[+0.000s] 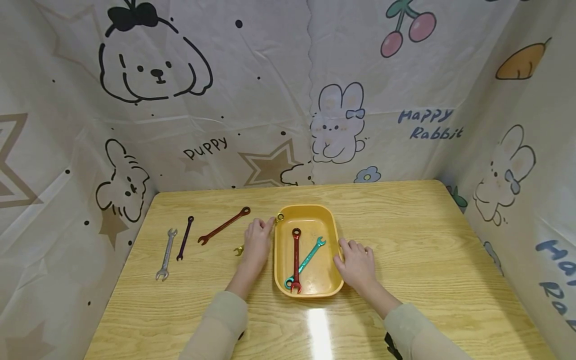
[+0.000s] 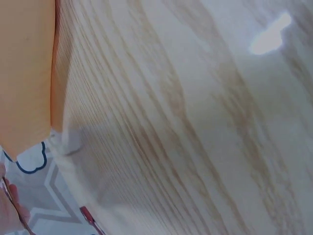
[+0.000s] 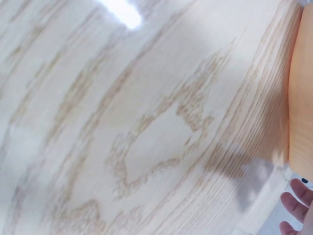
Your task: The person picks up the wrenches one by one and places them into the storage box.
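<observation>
My left hand (image 1: pixel 257 242) holds a gold wrench (image 1: pixel 239 250) at the left rim of the yellow tray (image 1: pixel 321 212). The wrench's ring end shows over the tray's upper left corner, its open jaw pokes out left of the hand, and the fingers hide its middle. Beside the right rim is my right hand (image 1: pixel 357 262), its thumb at the tray's edge and its fingers relaxed. Inside the tray a red wrench (image 1: pixel 296 255) lies across a teal wrench (image 1: pixel 310 260). In the right wrist view, loosely spread fingertips (image 3: pixel 295 205) appear below the tray's side.
Left of the tray, a silver wrench (image 1: pixel 167 255), a dark purple wrench (image 1: pixel 185 239) and a dark red wrench (image 1: pixel 224 226) lie apart on the wooden table (image 1: pixel 405 215). A printed cloth (image 1: pixel 270 90) hangs behind the table and along its sides.
</observation>
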Available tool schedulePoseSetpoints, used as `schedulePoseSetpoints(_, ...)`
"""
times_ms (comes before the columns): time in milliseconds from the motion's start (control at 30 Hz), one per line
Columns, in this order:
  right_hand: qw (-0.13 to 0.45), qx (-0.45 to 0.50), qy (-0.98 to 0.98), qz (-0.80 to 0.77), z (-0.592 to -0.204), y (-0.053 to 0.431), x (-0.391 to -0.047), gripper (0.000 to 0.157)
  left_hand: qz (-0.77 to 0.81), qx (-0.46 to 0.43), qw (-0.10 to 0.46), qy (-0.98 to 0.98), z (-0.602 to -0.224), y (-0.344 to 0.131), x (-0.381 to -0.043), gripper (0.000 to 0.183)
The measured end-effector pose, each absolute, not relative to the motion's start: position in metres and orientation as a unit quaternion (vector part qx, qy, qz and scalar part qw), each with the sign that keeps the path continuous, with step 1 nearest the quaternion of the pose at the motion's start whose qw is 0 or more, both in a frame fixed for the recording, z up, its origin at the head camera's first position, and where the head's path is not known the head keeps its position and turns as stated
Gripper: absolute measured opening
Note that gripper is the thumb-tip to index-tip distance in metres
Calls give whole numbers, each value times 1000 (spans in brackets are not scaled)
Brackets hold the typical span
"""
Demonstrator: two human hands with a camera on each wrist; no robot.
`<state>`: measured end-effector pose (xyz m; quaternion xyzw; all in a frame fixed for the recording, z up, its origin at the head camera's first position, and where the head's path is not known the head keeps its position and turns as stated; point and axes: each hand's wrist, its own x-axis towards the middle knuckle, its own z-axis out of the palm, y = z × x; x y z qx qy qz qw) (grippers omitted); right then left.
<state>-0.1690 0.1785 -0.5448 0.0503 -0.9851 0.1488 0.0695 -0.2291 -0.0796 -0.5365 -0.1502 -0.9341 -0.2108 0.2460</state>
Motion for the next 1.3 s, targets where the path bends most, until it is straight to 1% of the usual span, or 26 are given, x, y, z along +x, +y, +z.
schedulePoseSetpoints(200, 67, 49, -985, 148, -545, 178, -169, 35, -200, -155, 249, -935, -537, -72, -227, 29)
schedulePoseSetpoints(433, 73, 51, -985, 150, -545, 178, -168, 34, -194, -165, 238, -937, -535, -64, -224, 29)
schedulePoseSetpoints(767, 72, 53, -984, 154, -544, 178, -167, 35, -200, -178, 278, -922, -534, -52, -224, 26)
schedulePoseSetpoints(1033, 79, 56, -983, 156, -544, 179, -167, 34, -205, -179, 247, -930, -531, -41, -222, 27)
schedulePoseSetpoints(1300, 75, 55, -984, 155, -545, 179, -168, 33, -215, -180, 250, -927, -531, -32, -223, 32)
